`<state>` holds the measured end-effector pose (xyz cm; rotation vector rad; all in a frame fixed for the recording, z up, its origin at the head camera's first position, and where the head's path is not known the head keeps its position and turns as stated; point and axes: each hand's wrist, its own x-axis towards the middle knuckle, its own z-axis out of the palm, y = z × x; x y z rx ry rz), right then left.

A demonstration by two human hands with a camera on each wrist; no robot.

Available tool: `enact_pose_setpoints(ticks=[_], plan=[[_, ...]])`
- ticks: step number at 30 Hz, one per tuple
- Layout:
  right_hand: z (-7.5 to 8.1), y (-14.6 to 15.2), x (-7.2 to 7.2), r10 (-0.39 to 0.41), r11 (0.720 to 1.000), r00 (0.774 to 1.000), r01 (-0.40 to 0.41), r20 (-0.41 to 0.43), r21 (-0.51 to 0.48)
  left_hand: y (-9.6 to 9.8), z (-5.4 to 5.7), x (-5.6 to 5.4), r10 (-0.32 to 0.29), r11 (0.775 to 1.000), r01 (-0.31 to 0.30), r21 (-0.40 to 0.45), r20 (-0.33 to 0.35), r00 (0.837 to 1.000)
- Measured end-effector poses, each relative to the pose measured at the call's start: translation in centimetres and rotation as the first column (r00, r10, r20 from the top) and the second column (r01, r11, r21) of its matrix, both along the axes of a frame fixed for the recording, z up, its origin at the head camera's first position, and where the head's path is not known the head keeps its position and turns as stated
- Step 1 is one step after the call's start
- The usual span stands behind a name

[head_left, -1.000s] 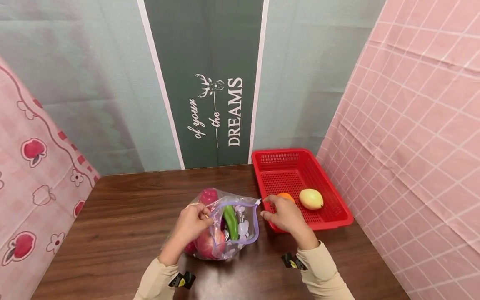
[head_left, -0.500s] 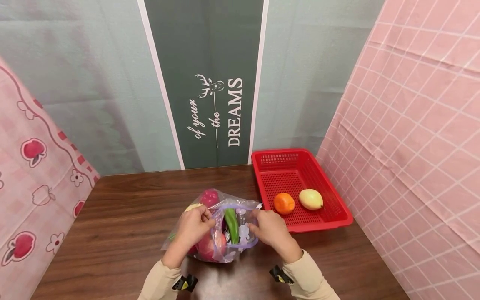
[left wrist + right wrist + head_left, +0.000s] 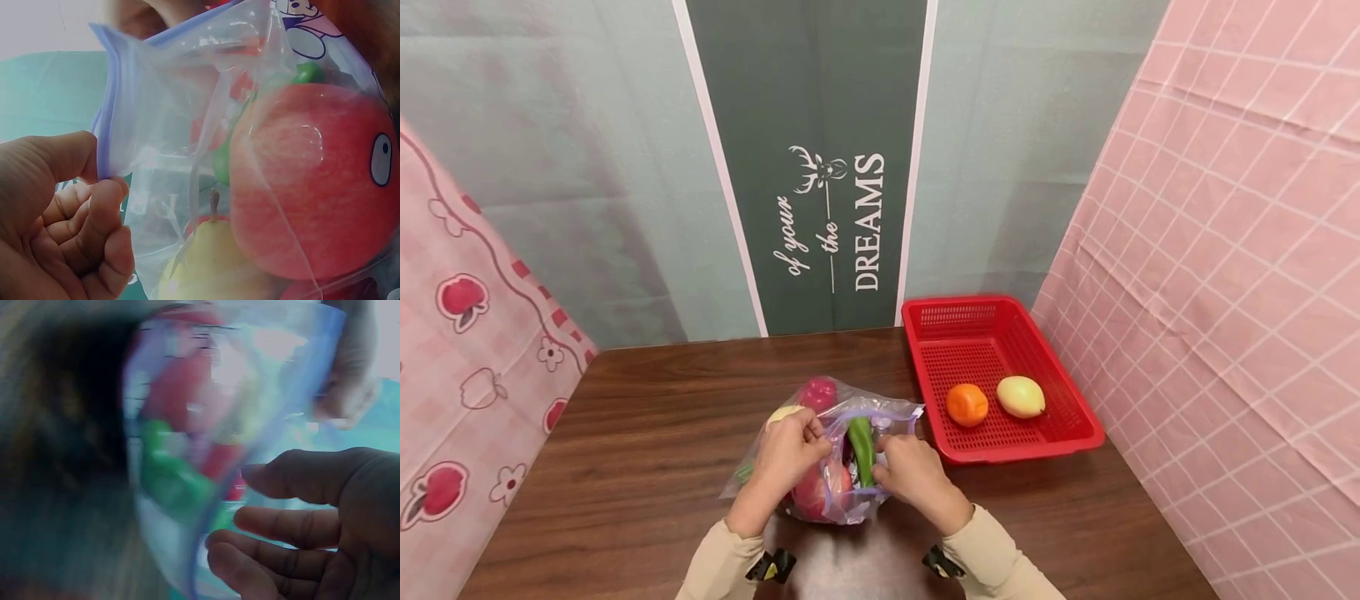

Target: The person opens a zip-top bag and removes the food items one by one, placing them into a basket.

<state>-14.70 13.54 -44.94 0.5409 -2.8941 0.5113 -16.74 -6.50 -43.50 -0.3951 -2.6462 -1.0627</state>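
Note:
A clear zip bag [image 3: 850,402] with a purple seal lies on the table, full of fruit and vegetables. Through its film show a large red apple [image 3: 312,181], a yellow pear [image 3: 212,256], a green chili pepper [image 3: 863,450] and a dark pink round item [image 3: 817,393]. My left hand [image 3: 790,450] pinches the purple-edged rim between thumb and forefinger. At the bag's opposite side, my right hand [image 3: 913,473] has its thumb and fingers apart, fingertips right at the purple rim [image 3: 219,500]. The right wrist view is blurred.
Right of the bag stands a red plastic basket [image 3: 1015,454], holding an orange fruit [image 3: 967,405] and a pale yellow fruit [image 3: 1021,397]. The brown wooden table [image 3: 647,433] meets a curtain [image 3: 625,208] at the back. Pink cloths hang at both sides.
My right hand has moved left from the basket's near edge to the bag's mouth, uncovering the orange fruit. The left hand keeps its pinch on the rim.

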Motion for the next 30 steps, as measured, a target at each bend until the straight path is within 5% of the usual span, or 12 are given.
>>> enact_pose_setpoints(ticks=[17, 30], plan=[[-3.6, -1.0, -1.7, -0.11, 0.994, 0.993, 0.111, 0.037, -0.008, -0.7, 0.1, -0.3, 0.019, 0.999, -0.02, 0.05, 0.022, 1.0], [-4.8, -2.5, -3.1, -0.136, 0.989, 0.988, 0.139, 0.067, -0.044, -1.3, 0.3, -0.6, 0.063, 0.998, -0.063, 0.019, -0.011, 0.998]])
